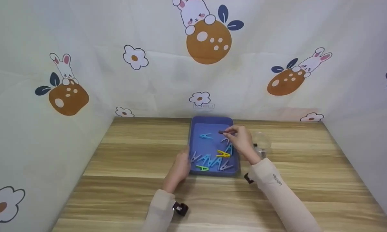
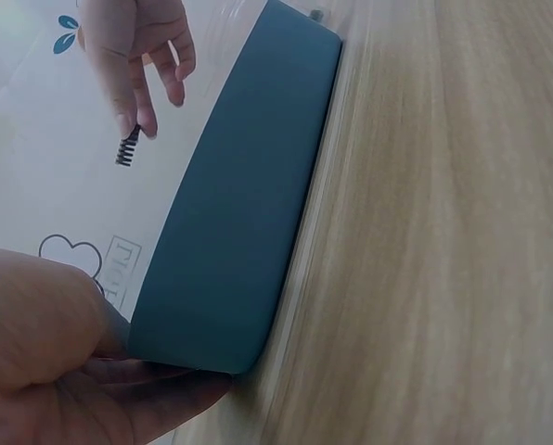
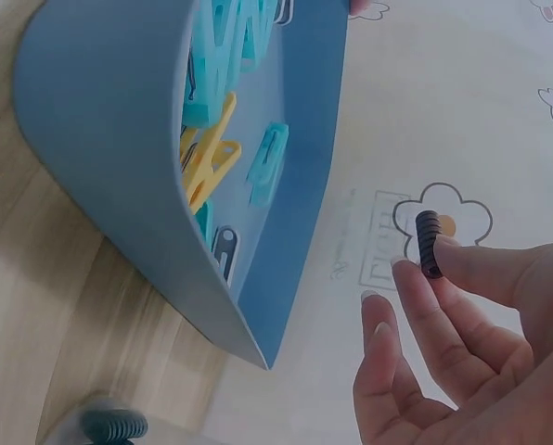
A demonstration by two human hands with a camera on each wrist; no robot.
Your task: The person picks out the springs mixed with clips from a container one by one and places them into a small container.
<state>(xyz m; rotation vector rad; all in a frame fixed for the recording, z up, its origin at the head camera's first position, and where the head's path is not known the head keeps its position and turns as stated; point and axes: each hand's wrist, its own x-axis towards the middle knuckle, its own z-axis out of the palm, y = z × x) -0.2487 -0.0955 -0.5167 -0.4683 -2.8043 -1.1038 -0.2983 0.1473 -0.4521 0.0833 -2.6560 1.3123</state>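
Observation:
My right hand point(image 1: 241, 140) pinches a small black coil spring point(image 3: 429, 243) between thumb and fingertips, raised over the right side of a blue tray point(image 1: 212, 174). My left hand point(image 1: 181, 165) grips the tray's left wall, its fingers at the lower edge in the left wrist view. Inside the tray lie several clothespins: a light blue one point(image 1: 206, 136) by itself toward the back, a yellow one point(image 1: 224, 154) at the right, and a green one point(image 1: 202, 168) near the front. Purple ones, such as this purple clothespin point(image 1: 226, 166), lie among more blue ones.
Just right of the tray, partly behind my right wrist, stands a clear round container point(image 1: 263, 140). Another black spring point(image 3: 114, 425) shows there in the right wrist view. A printed cloth point(image 1: 161, 80) encloses the wooden table point(image 1: 132, 154) at the back and sides.

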